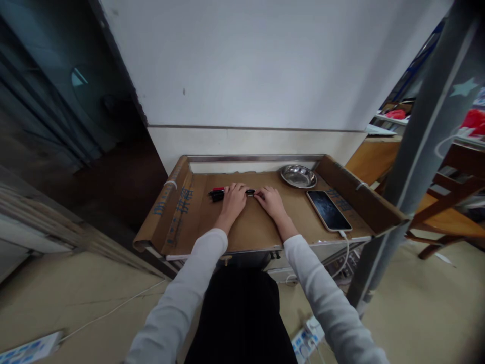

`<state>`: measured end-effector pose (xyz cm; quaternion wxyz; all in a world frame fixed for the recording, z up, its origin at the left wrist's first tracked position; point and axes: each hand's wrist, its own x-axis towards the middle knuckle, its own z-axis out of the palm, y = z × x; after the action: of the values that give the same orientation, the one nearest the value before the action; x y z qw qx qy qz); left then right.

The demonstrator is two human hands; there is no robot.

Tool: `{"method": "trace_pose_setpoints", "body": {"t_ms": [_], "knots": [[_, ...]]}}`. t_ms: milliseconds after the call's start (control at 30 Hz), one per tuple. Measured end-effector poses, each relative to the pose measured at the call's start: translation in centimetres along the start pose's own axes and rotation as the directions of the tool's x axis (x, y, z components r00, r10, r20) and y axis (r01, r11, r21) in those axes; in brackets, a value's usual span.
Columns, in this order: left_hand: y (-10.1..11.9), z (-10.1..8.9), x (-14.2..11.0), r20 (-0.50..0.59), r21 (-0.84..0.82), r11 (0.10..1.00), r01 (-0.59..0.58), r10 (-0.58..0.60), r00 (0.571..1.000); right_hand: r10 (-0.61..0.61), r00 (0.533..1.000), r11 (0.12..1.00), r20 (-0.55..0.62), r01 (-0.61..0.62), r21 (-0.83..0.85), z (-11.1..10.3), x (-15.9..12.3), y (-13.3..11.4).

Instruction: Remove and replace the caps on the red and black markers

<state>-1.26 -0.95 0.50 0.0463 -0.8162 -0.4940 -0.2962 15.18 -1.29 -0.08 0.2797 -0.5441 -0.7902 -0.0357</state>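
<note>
Both my hands rest on a cardboard-covered table (250, 227). My left hand (233, 199) lies over a small pile of black and red objects (217, 193), its fingers curled onto a small dark piece (250, 192) between the hands. My right hand (270, 199) pinches the other end of that same small dark piece. The piece is too small to name.
A round metal dish (298, 176) sits at the table's back right. A phone (328, 210) lies face up at the right edge, a white cable (345, 247) plugged in. A grey post (413, 151) stands at right. Power strips (308, 336) lie on the floor.
</note>
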Motion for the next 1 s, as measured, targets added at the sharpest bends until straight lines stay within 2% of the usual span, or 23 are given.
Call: {"method": "trace_pose_setpoints", "body": {"t_ms": [233, 433, 633, 767, 867, 1000], "knots": [[0.4, 0.0, 0.0, 0.026, 0.076, 0.997, -0.02, 0.018, 1.0, 0.009, 1.0, 0.996, 0.002, -0.009, -0.086, 0.1, 0.0, -0.2], [0.2, 0.2, 0.5, 0.022, 0.108, 0.993, 0.051, -0.054, 0.998, 0.093, 0.995, 0.984, -0.033, -0.097, -0.151, 0.2, 0.0, 0.0], [0.5, -0.4, 0.5, -0.004, 0.13, 0.983, 0.131, -0.131, 0.991, 0.114, 0.992, 0.98, -0.049, -0.121, -0.161, 0.6, 0.5, -0.5], [0.2, -1.8, -0.7, -0.06, 0.137, 0.963, 0.233, -0.227, 0.972, 0.133, 0.989, 0.983, -0.067, -0.141, -0.115, 0.1, 0.1, -0.8], [-0.7, -3.0, -2.5, -0.096, 0.192, 0.911, 0.366, -0.353, 0.931, 0.152, 0.985, 0.986, -0.083, -0.157, -0.061, -0.3, -0.4, -0.9], [-2.4, -3.8, -4.6, -0.031, 0.219, 0.914, 0.342, -0.344, 0.938, 0.152, 0.984, 0.988, -0.095, -0.148, 0.043, -0.7, -0.7, -1.4]]}}
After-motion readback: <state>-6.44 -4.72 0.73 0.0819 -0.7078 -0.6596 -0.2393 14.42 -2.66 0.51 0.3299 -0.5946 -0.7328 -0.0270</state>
